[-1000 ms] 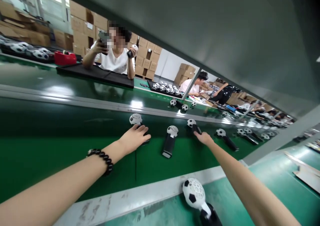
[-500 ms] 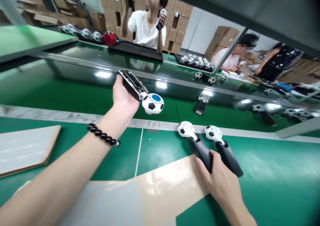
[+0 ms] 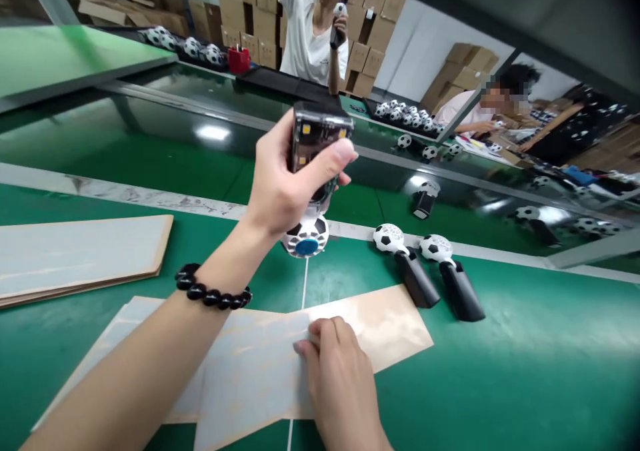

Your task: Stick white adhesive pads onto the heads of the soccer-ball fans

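My left hand (image 3: pixel 293 178) wraps round the dark see-through handle of a handheld device (image 3: pixel 320 131) with a soccer-ball head, raised above the bench. Its black-and-white head points down and bears a blue disc (image 3: pixel 307 247); yellow squares show inside the handle. Below, my right hand (image 3: pixel 340 371) pinches at the border between the pale blue film and tan part of a sticker sheet (image 3: pixel 255 364); the fingertips partly hide what they grip. Right of the sheet lie two similar devices, a nearer one (image 3: pixel 417 278) touching its corner and another one (image 3: pixel 461 291) beside it.
More stacked sheets (image 3: pixel 80 254) lie on the green bench (image 3: pixel 540 351) at left. Beyond a pale rail, a green conveyor (image 3: pixel 350 201) carries another device (image 3: pixel 425 199). Across it, a person (image 3: pixel 313 38) in white holds a similar device. A slanting metal post (image 3: pixel 595 251) stands at right.
My left hand has turned the device so its head hangs down and its handle stands up. My right hand has let go of the black-handled device and moved left onto the sheet.
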{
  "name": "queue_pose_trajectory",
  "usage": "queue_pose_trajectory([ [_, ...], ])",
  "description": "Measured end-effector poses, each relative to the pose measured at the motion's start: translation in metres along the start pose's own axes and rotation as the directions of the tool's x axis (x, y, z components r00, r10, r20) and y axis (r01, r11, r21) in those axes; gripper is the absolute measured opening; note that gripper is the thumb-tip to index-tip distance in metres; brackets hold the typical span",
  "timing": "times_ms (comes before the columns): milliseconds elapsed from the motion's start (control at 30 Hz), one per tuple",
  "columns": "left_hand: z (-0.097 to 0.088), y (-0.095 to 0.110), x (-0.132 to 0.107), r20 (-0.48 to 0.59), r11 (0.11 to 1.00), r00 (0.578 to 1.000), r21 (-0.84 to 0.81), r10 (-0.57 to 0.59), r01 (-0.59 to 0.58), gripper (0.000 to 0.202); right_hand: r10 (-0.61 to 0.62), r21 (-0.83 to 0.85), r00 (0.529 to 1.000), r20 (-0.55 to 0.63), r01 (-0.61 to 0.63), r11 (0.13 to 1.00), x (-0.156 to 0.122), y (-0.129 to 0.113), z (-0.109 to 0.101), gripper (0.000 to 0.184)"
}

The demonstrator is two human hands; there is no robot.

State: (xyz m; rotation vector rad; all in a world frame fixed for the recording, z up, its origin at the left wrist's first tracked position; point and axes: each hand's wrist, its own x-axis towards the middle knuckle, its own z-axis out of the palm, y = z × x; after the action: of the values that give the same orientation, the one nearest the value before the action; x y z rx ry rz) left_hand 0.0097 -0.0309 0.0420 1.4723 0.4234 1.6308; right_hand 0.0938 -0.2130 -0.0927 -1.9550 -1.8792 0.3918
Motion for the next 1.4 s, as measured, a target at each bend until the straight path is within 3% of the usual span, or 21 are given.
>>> queue_pose_trajectory([
  [200, -0.006, -0.009, -0.006, 0.109, 0.984, 0.985, 0.109, 0.131, -0.143, 0.045, 0.153, 0.095, 0.987, -0.041, -0.149, 0.984, 0.001, -0.005, 0.012, 0.030],
  [367, -0.011, -0.016, -0.012, 0.258, 0.913, 0.920, 0.211, 0.293, -0.350, 0.050, 0.129, 0.395, 0.988, 0.082, -0.151, 0.906, 0.003, 0.003, -0.001, 0.019],
  [400, -0.012, -0.017, -0.013, 0.281, 0.892, 0.901, 0.219, 0.331, -0.396, 0.048, 0.108, 0.479, 0.988, 0.115, -0.150, 0.865, 0.005, 0.007, -0.009, 0.016],
  [567, -0.015, -0.021, -0.014, 0.418, 0.768, 0.777, 0.240, 0.470, -0.593, 0.042, 0.055, 0.772, 0.982, 0.180, -0.175, 0.611, 0.031, 0.016, -0.076, 0.054],
  [700, -0.014, -0.021, -0.012, 0.487, 0.705, 0.704, 0.224, 0.517, -0.673, 0.039, 0.098, 0.908, 0.985, 0.144, -0.171, 0.383, 0.056, -0.009, -0.141, 0.045],
  [800, -0.013, -0.017, -0.010, 0.515, 0.653, 0.663, 0.237, 0.543, -0.719, 0.031, 0.119, 0.942, 0.992, 0.040, -0.077, 0.327, 0.069, -0.033, -0.165, 0.032],
  [933, -0.013, -0.012, -0.008, 0.553, 0.624, 0.637, 0.246, 0.538, -0.741, 0.027, 0.241, 0.946, 0.971, -0.006, -0.072, 0.315, 0.075, -0.049, -0.166, 0.018],
  [1400, -0.008, -0.008, -0.008, 0.559, 0.603, 0.607, 0.224, 0.564, -0.766, 0.029, 0.240, 0.964, 0.968, 0.077, -0.134, 0.231, 0.075, -0.047, -0.170, 0.020],
])
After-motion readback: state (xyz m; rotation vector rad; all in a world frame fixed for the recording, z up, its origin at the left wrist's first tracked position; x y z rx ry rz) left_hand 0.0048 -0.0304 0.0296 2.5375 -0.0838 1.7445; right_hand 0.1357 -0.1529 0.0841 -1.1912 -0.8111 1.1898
